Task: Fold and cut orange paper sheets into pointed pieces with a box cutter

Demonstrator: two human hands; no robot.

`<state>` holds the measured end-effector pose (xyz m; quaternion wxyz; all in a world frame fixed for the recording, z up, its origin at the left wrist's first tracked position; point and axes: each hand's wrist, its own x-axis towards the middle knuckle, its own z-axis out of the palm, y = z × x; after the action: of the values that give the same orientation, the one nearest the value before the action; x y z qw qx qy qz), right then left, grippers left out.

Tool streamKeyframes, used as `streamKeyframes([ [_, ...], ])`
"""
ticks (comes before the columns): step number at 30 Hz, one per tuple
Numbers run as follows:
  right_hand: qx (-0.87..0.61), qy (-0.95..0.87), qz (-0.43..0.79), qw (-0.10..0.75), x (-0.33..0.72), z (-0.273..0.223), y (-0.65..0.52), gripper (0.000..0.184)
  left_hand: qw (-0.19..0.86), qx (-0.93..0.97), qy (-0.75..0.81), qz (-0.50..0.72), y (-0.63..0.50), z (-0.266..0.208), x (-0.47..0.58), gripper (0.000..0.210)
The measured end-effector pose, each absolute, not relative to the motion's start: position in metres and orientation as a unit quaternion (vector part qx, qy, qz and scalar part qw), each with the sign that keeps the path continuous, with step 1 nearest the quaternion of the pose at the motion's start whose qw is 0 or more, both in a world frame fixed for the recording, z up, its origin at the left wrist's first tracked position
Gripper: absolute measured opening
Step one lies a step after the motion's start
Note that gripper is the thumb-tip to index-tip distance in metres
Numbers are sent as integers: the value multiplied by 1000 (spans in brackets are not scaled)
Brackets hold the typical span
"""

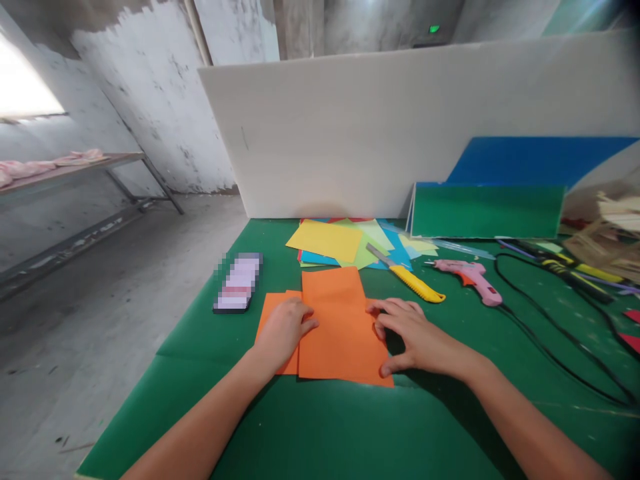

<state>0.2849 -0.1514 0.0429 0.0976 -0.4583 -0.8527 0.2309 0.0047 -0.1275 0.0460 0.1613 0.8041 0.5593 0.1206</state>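
Note:
Several sheets of orange paper (334,333) lie overlapping on the green tabletop. One stands out at the top, and others show at the left and right sides. My left hand (284,327) rests on the left part of the sheets, its thumb apart from the fingers. At the right edge, my right hand (407,333) touches the paper with fingers bent and spread and the thumb near the lower right corner. Just beyond the right hand lies a yellow utility knife (415,281) with its blade out.
Coloured paper sheets (325,239) are piled behind the orange ones. A phone (238,283) with a blurred screen lies to the left. On the right are a pink glue gun (470,277), its black cord (555,363) and a folded green board (487,212). A white panel (350,133) stands behind.

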Motion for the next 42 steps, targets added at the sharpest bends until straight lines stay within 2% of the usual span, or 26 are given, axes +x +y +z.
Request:
streamKeyframes([
  [3,-456,-857,220,96,281,44,-146,51,162,802,563,111,-127,47,6,15],
  [11,-451,-876,159,67,275,48,-115,35,159,802,567,96,-128,51,7,14],
  [17,-442,-886,140,-2,269,56,-84,46,144,806,568,80,-131,53,7,19],
  [24,-430,-890,135,-66,263,59,-67,53,149,801,575,74,-130,52,8,16],
  [35,-425,-896,120,39,271,55,-85,47,135,812,557,110,-129,48,4,18],
  [39,-435,-884,129,113,274,54,-104,40,146,808,558,119,-130,45,4,19],
  [42,-479,-853,90,187,286,44,-117,29,147,805,557,143,-132,44,3,28],
])
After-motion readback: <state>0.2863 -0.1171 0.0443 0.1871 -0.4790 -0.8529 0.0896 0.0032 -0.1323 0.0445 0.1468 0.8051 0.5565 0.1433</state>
